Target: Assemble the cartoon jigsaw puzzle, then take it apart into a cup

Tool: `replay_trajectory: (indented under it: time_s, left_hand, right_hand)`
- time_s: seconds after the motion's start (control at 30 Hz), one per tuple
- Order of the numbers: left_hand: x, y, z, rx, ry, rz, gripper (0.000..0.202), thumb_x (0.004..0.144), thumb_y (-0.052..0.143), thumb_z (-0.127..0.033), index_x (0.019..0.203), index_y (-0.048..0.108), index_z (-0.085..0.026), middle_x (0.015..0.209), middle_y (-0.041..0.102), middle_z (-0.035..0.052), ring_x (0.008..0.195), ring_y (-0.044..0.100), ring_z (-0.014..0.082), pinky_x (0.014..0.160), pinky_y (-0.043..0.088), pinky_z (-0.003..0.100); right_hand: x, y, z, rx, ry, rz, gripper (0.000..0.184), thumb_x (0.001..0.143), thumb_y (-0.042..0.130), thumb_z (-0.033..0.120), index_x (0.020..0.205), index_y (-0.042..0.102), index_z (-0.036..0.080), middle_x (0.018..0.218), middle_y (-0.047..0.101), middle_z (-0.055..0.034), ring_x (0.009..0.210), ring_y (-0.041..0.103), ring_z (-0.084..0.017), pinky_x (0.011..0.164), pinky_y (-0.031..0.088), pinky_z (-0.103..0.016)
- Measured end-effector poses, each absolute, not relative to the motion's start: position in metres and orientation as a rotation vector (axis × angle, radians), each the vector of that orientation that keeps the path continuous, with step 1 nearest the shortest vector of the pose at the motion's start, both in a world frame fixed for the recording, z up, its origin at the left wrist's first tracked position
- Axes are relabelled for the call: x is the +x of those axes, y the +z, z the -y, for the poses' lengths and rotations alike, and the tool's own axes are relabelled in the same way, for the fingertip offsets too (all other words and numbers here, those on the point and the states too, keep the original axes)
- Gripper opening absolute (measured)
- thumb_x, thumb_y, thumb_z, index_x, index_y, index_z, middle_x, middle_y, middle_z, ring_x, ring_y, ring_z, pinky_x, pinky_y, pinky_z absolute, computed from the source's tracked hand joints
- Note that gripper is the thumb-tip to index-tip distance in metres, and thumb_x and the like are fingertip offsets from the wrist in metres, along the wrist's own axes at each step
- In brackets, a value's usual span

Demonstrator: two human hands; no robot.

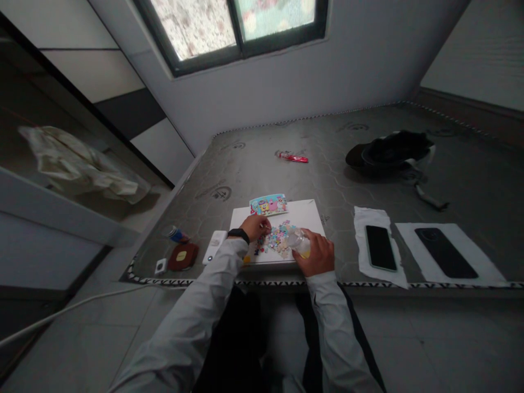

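Note:
My left hand [254, 227], with a black band at its wrist, is at the left edge of a heap of small pastel-coloured pieces [278, 240], which look like tiny jigsaw pieces. Its fingers are pinched together; what is between them is too small to make out. My right hand [316, 254] is closed around a small clear container [295, 238] with some yellow near its bottom, tilted toward the heap. The pieces lie on a white box or board [308, 210]. At its back edge rests a cartoon picture card [268, 204].
A white device [214, 245], brown case [183, 256], blue can [177, 234] and small white cube [161, 266] lie left. Rightward are two phones [380, 248] [445, 252] on white sheets and a dark cap [391, 152]. A red packet [292, 157] lies behind on the grey mattress [254, 169].

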State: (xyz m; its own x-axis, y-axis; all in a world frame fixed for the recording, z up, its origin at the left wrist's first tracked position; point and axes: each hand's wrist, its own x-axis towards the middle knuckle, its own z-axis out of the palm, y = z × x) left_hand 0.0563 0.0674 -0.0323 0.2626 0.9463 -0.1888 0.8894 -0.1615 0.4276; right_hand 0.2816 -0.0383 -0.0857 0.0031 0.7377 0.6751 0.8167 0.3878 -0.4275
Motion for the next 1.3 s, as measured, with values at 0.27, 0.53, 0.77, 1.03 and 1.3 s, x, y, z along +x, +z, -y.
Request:
replay_trajectory:
  time_s: [0.27, 0.53, 0.77, 1.03, 1.3]
  left_hand:
    - [0.044, -0.026, -0.059, 1.998, 0.408, -1.675, 0.016, 0.079, 0.071, -0.03, 0.087, 0.076, -0.016, 0.079, 0.075, 0.003, 0.072, 0.067, 0.0146, 0.07, 0.049, 0.024]
    - [0.076, 0.018, -0.023, 1.85, 0.689, -1.237, 0.018, 0.084, 0.071, -0.032, 0.093, 0.076, -0.016, 0.079, 0.075, 0.0031, 0.07, 0.067, 0.0127, 0.068, 0.051, 0.023]
    - [0.106, 0.041, -0.006, 2.311, 0.644, -1.159, 0.013, 0.091, 0.065, -0.022, 0.098, 0.076, -0.019, 0.088, 0.078, 0.0028, 0.076, 0.068, 0.0135, 0.075, 0.049, 0.024]
    - [0.116, 0.043, -0.004, 2.469, 0.294, -1.194, 0.021, 0.089, 0.066, -0.02, 0.107, 0.077, -0.023, 0.096, 0.077, 0.007, 0.093, 0.069, 0.0214, 0.09, 0.051, 0.033]
    - [0.086, 0.034, -0.003, 2.129, 0.702, -1.29, 0.019, 0.091, 0.065, -0.027, 0.105, 0.075, -0.02, 0.1, 0.078, 0.0033, 0.087, 0.071, 0.016, 0.082, 0.054, 0.027]
  right_hand:
    - [0.282, -0.089, 0.037, -1.371, -0.128, 1.771, 0.05, 0.082, 0.068, 0.039, 0.127, 0.056, 0.019, 0.109, 0.069, -0.0082, 0.096, 0.061, -0.025, 0.087, 0.037, -0.037]
    - [0.28, -0.088, 0.036, -1.399, -0.124, 1.747, 0.051, 0.082, 0.068, 0.04, 0.127, 0.056, 0.02, 0.109, 0.07, -0.0081, 0.096, 0.062, -0.026, 0.087, 0.037, -0.037]
    - [0.283, -0.093, 0.032, -1.383, -0.194, 1.632, 0.051, 0.084, 0.067, 0.046, 0.125, 0.056, 0.019, 0.103, 0.07, -0.008, 0.092, 0.064, -0.024, 0.084, 0.04, -0.034]
    - [0.279, -0.09, 0.035, -1.391, -0.187, 1.734, 0.051, 0.082, 0.068, 0.041, 0.127, 0.056, 0.019, 0.106, 0.07, -0.0085, 0.093, 0.062, -0.025, 0.084, 0.038, -0.036]
    - [0.282, -0.093, 0.034, -1.412, -0.146, 1.72, 0.05, 0.083, 0.065, 0.042, 0.126, 0.056, 0.02, 0.107, 0.069, -0.0091, 0.095, 0.062, -0.026, 0.085, 0.038, -0.036]
